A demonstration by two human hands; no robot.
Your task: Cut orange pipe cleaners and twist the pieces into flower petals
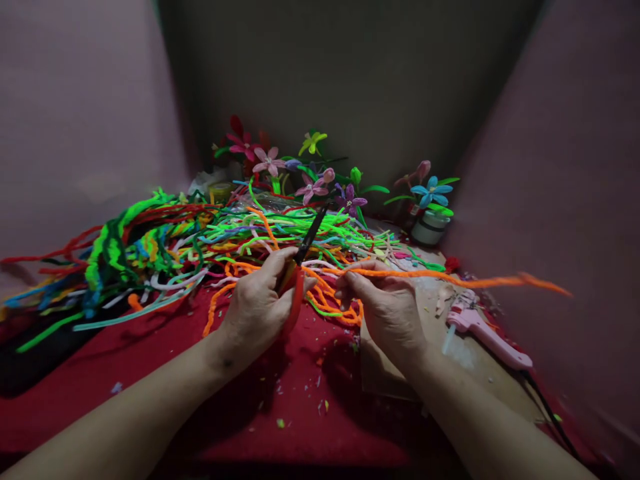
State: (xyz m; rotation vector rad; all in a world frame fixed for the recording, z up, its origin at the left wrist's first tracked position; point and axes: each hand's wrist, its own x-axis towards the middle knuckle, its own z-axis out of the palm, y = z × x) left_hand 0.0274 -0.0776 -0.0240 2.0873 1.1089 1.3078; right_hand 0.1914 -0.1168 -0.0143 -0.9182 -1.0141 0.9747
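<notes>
My left hand [260, 303] is closed round a pair of scissors [303, 260] with red handles and dark blades that point up and away. My right hand [385, 303] pinches an orange pipe cleaner [475, 281] that runs out to the right. The scissor blades sit just left of where the orange strand leaves my right fingers. More orange pipe cleaner lies coiled [333, 303] on the red cloth [150, 373] between and under both hands.
A big heap of coloured pipe cleaners [165, 243] spreads across the left and middle. Finished pipe-cleaner flowers [310, 183] stand at the back, some in a small pot [429, 227]. A pink glue gun [487, 337] lies on brown card at the right.
</notes>
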